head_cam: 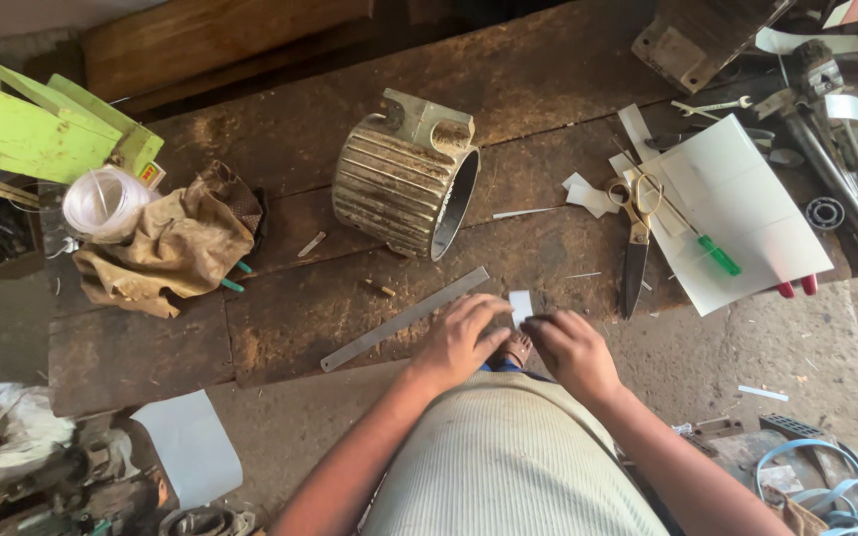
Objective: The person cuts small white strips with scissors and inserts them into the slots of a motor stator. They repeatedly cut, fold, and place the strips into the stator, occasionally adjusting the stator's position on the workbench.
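My left hand (461, 337) and my right hand (570, 347) meet at the near edge of a dark wooden workbench (280, 328). Together they pinch a small white paper strip (520, 304) that sticks up between the fingertips. A long steel ruler (404, 319) lies slanted on the bench, its right end just under my left hand's fingers. A ribbed metal motor housing (407, 176) rests on its side behind the hands. Scissors (637, 230) with dark blades lie to the right, beside a large white sheet (747, 213).
A green-handled screwdriver (709, 246) lies on the sheet. A crumpled brown rag (173, 243) and a plastic spool (103, 203) sit at left. Green wooden pieces (42, 129) stand far left. Metal tools and a bearing (824, 212) crowd the right. A white sheet (189, 447) lies on the floor.
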Motion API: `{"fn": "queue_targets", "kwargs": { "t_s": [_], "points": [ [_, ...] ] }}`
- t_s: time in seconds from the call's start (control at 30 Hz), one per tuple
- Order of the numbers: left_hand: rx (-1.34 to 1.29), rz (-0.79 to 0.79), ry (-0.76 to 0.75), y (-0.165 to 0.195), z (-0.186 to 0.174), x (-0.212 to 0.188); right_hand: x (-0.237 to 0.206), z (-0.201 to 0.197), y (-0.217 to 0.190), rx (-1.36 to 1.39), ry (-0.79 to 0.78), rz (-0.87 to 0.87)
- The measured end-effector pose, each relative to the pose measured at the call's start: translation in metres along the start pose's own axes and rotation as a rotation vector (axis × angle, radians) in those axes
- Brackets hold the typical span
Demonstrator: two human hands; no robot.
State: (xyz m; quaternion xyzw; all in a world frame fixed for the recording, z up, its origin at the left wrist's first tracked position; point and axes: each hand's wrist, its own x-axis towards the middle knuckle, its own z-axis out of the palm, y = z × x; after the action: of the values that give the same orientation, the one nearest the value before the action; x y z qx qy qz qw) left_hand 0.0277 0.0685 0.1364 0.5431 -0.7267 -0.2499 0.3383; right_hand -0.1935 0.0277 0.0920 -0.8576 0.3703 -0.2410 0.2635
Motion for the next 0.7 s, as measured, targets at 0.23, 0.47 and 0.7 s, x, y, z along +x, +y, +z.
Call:
{"fn": "queue_targets", "kwargs": {
  "t_s": [0.23, 0.47, 0.7],
  "points": [
    [-0.223, -0.175, 0.083, 0.028, -0.017, 0.01, 0.029, -0.054, -0.067, 0.262, 0.157, 0.176],
    [-0.441, -0.238, 0.08, 0.041, -0.038, 0.016, 0.042, -0.071, -0.101, 0.101, 0.22, 0.064],
    [-0.703, -0.368, -0.026, 0.043, -0.058, 0.017, 0.044, -0.068, -0.119, 0.025, 0.236, 0.125]
  ]
}}
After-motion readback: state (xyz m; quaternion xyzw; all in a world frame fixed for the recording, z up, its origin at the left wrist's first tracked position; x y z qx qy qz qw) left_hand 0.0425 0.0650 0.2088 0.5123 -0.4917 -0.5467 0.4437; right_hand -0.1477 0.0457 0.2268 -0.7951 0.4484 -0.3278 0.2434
